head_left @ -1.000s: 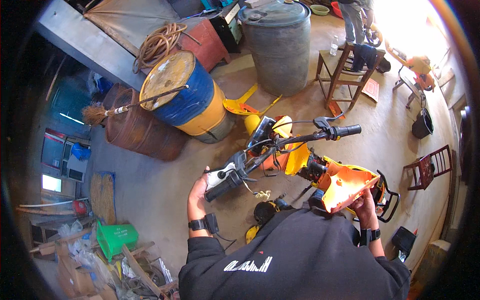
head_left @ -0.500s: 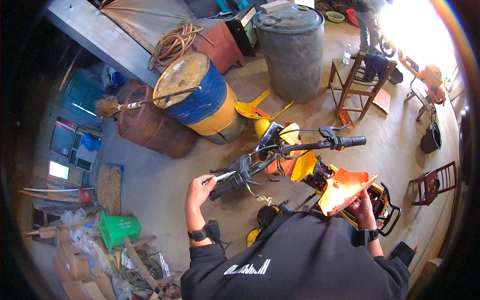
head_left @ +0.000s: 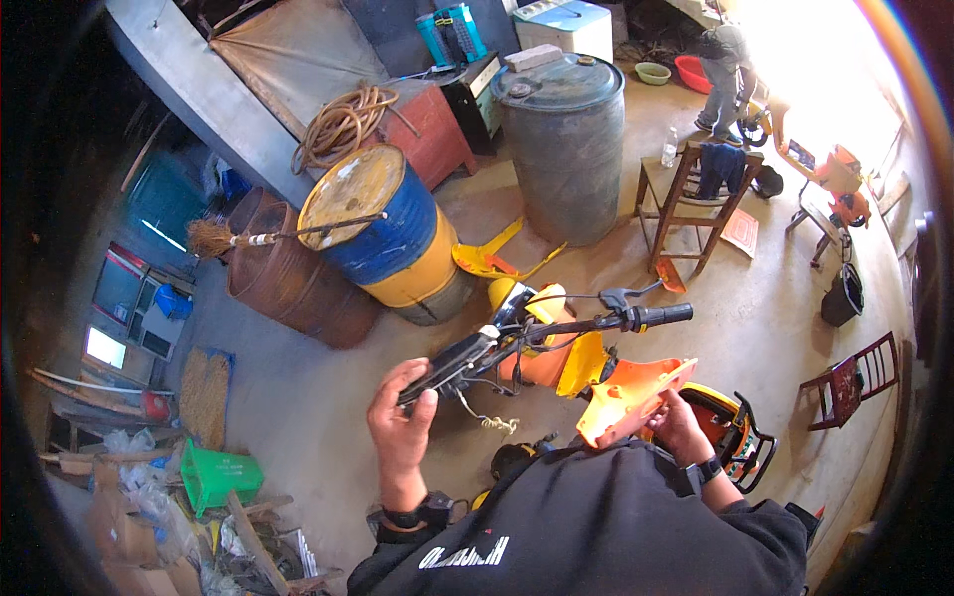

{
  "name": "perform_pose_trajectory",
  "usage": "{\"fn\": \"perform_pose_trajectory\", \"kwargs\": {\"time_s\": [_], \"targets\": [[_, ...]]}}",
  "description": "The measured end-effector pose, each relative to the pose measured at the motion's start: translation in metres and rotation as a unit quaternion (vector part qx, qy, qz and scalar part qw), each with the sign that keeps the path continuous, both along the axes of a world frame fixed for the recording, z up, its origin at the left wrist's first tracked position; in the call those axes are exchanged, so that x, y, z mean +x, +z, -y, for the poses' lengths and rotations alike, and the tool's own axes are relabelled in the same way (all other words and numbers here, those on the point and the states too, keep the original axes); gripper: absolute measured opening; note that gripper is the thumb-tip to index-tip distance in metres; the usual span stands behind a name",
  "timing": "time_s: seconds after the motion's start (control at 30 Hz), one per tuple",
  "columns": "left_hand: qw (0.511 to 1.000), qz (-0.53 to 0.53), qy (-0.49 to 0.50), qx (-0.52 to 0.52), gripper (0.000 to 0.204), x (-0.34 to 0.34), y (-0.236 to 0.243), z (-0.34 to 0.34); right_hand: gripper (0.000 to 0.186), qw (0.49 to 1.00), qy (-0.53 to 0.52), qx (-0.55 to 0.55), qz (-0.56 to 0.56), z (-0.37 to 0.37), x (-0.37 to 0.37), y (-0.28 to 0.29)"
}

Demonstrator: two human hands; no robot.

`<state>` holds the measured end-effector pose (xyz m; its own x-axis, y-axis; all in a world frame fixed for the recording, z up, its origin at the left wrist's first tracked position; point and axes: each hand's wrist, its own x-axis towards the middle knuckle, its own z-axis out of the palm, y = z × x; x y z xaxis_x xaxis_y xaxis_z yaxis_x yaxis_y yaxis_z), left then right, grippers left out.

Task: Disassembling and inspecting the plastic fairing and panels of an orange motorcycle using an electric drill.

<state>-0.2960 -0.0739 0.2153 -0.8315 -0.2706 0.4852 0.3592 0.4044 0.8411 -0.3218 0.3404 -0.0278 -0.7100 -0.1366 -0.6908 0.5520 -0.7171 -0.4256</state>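
My right hand (head_left: 678, 427) grips the edge of an orange plastic body panel (head_left: 628, 397), holding it over the partly stripped motorbike (head_left: 581, 363). At the left end of the handlebar (head_left: 556, 333), my left hand (head_left: 400, 422) has its fingers and thumb on either side of the black handlebar grip (head_left: 437, 372). Pale loose wires (head_left: 497, 425) hang below that grip. The right-hand grip (head_left: 664, 315) is untouched. Yellow front panels (head_left: 586, 363) sit below the bar, and my sleeve and back hide part of the bike's lower body.
A blue and yellow drum (head_left: 407, 233), rusty drums (head_left: 288, 268) and a grey barrel (head_left: 561, 149) stand ahead. Yellow panels (head_left: 487, 260) lie on the floor. Wooden chairs (head_left: 701, 194) stand to the right. A green bin (head_left: 219, 477) sits among scrap at left. Another person (head_left: 723, 84) stands far off.
My left hand has turned and shifted lower, with its fingers now around the grip's end. The orange panel, in my right hand, has moved left and tilted. The view has shifted.
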Motion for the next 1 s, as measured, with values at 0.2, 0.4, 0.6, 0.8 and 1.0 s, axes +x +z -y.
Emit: {"fn": "perform_pose_trajectory", "kwargs": {"time_s": [0.2, 0.4, 0.6, 0.8, 1.0], "targets": [[0.662, 0.255, -0.166, 0.685, 0.029, -0.021, -0.100, -0.084, 0.030, 0.994, 0.102, 0.044, -0.011, 0.025, -0.010, 0.007], [0.916, 0.162, -0.163, 0.328, 0.030, 0.005, -0.132, -0.115, 0.038, 0.982, 0.135, 0.112, -0.073, 0.047, 0.002, 0.040], [0.959, 0.009, -0.239, -0.155, 0.031, 0.007, -0.098, -0.105, 0.041, 0.983, 0.110, 0.077, -0.128, 0.058, 0.012, 0.072], [0.918, 0.151, -0.349, -0.114, 0.027, 0.016, -0.117, -0.104, 0.044, 0.976, 0.092, 0.138, -0.144, 0.064, 0.023, 0.085], [0.917, 0.184, -0.354, -0.028, 0.027, 0.017, -0.156, -0.106, 0.043, 0.980, 0.088, 0.137, -0.112, 0.056, 0.036, 0.073]]}}
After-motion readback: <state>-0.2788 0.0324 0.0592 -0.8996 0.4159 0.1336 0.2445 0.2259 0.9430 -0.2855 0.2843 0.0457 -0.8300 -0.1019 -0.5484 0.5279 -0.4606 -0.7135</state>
